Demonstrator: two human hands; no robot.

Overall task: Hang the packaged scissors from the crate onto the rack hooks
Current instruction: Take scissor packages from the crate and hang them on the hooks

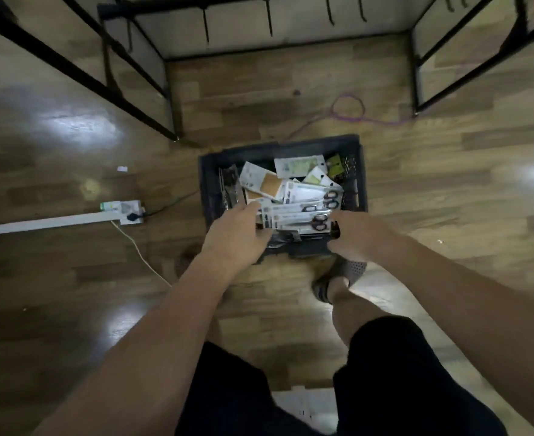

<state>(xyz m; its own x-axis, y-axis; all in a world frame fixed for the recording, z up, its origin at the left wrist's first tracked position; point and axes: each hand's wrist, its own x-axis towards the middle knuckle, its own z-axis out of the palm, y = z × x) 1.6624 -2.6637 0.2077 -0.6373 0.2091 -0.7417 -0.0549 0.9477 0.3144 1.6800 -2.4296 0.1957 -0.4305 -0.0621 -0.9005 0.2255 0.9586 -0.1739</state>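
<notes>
Wooden floor (290, 89) carries a dark crate (358, 171). Left hand (237, 236) and right hand (358, 237) curl closed round opposite ends of the packaged scissors (297, 215) stack.

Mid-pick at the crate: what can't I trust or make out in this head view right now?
Head view only:
- Grip: the fingertips of the left hand and right hand are blurred and partly hidden by the hands themselves, so any hold on the scissors packs is unclear.
- Pack print: too small and blurred.
- rack hooks: tops cut off by the upper edge.
- crate floor: buried under packs.
</notes>
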